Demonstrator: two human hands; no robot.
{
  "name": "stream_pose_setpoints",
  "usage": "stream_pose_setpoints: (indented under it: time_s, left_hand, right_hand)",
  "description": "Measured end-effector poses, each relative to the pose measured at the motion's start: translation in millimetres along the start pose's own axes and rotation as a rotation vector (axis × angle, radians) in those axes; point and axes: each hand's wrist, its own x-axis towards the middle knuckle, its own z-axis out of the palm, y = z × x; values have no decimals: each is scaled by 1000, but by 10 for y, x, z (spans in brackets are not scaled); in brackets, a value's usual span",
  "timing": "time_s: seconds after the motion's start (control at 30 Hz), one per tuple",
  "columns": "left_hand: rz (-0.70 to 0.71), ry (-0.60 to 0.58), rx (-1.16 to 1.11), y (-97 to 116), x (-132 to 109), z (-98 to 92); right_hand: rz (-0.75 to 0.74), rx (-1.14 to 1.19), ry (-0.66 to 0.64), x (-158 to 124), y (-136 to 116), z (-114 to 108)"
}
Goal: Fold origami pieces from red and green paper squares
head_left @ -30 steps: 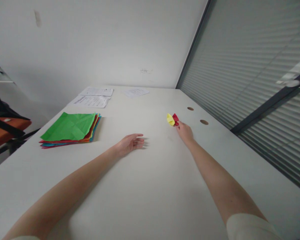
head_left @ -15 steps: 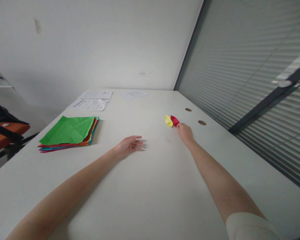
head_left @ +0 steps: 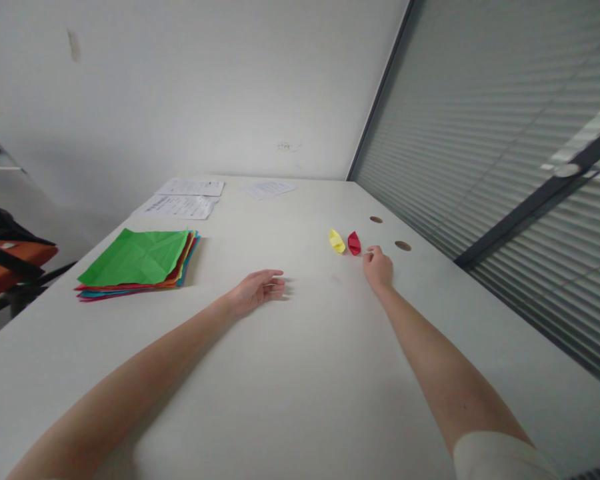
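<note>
A small red folded paper boat (head_left: 354,243) sits on the white table (head_left: 290,373), just right of a yellow folded paper boat (head_left: 337,241); a narrow gap parts the two. My right hand (head_left: 379,267) is close beside the red one on its right, not touching it, with thumb and fingers slightly apart and nothing held. Nearer to me, in the middle of the table, my left hand (head_left: 258,291) rests on its side, fingers loosely curled and spread, holding nothing.
On the left lies a stack of coloured paper (head_left: 137,259), green on top. Printed sheets (head_left: 183,207) and another sheet (head_left: 270,190) lie at the far end. Two round holes, one nearer (head_left: 403,246), pierce the right side. Blinds (head_left: 505,147) border the right; an orange chair (head_left: 17,263) stands left.
My right hand has let go of the red paper boat and drawn back slightly to the right. The red boat now stands farther from the yellow one. My left hand has stayed put.
</note>
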Motion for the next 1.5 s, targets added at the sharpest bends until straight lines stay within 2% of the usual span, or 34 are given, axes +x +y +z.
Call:
stream_pose_setpoints:
  time_s: [0.07, 0.13, 0.3, 0.4, 0.53, 0.87, 1.17, 1.37, 1.5]
  left_hand:
    - [2, -6, 1, 2, -3, 5]
    - [2, -9, 2, 7, -9, 10]
    - [3, -5, 6, 14, -19, 16]
    - [10, -7, 8, 11, -19, 15]
    - [9, 1, 15, 9, -15, 12]
    - [1, -1, 21, 16, -18, 18]
    - [7, -9, 14, 11, -20, 19]
    - [6, 0, 20, 20, -33, 29]
    - [7, 1, 29, 27, -45, 44]
  right_hand:
    - [62, -7, 10, -35, 22, -6]
    - [47, -15, -5, -80, -5, -12]
    - [-288, -65, -118, -149, -232, 4]
    - [-376, -121, -220, -114, -364, 33]
    - [-300, -92, -274, -38, -453, 75]
    - [-108, 69, -198, -24, -533, 124]
    - [-58, 182, -122, -171, -552, 118]
    - [-118, 86, -184, -260, -581, 87]
    - [-126, 29, -178, -302, -601, 61]
